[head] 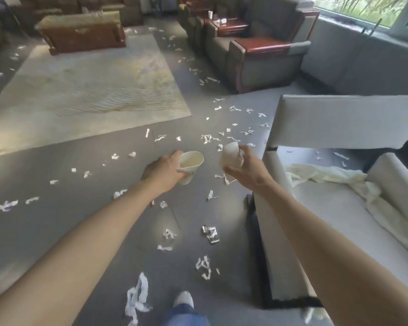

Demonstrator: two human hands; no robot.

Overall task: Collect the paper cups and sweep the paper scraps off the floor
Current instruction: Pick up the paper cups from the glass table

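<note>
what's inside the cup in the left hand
The cup in the left hand tilts its mouth toward the camera; its pale inner wall looks empty. The very bottom is blurred, so small residue can't be ruled out.

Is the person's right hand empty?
No, the right hand grips a paper cup, just as the left hand holds another cup.

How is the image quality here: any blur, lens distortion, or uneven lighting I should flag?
Head view: wide-angle bending bows the white sofa edges and stretches the forearms; daylight from the window leaves the far room dimmer; soft overall, with blur on the right hand and its paper cup; the left hand and its cup read clearer.
</note>
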